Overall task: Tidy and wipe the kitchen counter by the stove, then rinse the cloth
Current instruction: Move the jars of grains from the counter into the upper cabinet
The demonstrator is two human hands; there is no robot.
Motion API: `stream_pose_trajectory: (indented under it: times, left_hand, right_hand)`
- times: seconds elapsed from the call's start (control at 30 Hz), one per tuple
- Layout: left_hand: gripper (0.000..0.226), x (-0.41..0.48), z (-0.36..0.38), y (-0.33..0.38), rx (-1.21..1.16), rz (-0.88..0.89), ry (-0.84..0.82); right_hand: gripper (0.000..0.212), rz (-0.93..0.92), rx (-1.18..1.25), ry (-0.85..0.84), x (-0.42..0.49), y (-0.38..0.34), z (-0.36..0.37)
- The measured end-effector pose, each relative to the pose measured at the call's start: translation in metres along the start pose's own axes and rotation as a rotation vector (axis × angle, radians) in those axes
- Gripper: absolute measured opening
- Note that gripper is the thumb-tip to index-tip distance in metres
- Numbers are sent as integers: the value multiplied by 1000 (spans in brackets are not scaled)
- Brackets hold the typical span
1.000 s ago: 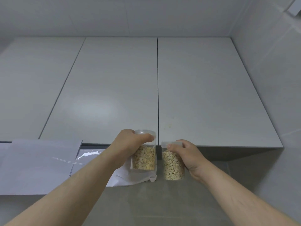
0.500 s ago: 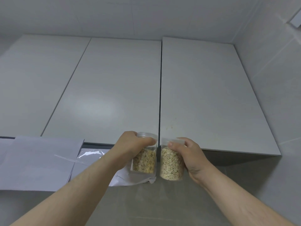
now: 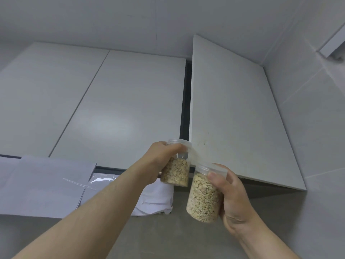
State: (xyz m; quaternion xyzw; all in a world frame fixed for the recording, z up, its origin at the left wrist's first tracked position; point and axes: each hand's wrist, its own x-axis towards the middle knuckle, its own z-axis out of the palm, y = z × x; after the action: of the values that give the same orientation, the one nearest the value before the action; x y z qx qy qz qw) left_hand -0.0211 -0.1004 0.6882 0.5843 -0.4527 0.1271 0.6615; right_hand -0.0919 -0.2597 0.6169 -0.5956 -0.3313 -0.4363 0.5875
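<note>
I look up at the white wall cupboards. My left hand point(image 3: 162, 159) grips a clear jar of oat flakes point(image 3: 176, 172) near its lid, held up at the lower edge of the cupboards. My right hand point(image 3: 233, 199) grips a second clear jar of oats point(image 3: 203, 199), tilted and a little lower. The right cupboard door point(image 3: 233, 118) stands ajar, its left edge swung toward me, with a dark gap point(image 3: 185, 101) beside it. The counter, stove and cloth are out of view.
The middle cupboard door point(image 3: 121, 109) and the left one point(image 3: 41, 94) are closed. A pale range-hood cover with plastic film point(image 3: 46, 184) and a white crumpled sheet point(image 3: 155, 199) sit under the cupboards at left. A tiled wall point(image 3: 308, 128) stands close on the right.
The right cupboard door has swung open a little, showing a dark gap. My right hand with its jar has come down and toward me; the view has tilted upward.
</note>
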Motion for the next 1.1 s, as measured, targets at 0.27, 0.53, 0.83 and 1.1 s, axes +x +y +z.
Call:
stream_pose_trajectory:
  times: [0.27,0.53,0.83,1.1]
  left_hand:
    - [36,-7,12,18,-208,69,-205]
    - [48,-19,24,34,-78,246,-306]
    - [48,-36,44,51,-158,356,-401]
    - [47,-65,101,80,-278,395,-453]
  right_hand:
    - [74,-24,-40,-58,-16,-29,-3]
    - [62,-22,-12,-26,-27,-50,-2]
    - [91,126,-244,-107,-39,-107,-33]
    - [107,175,-602,-207,-72,-215,-56]
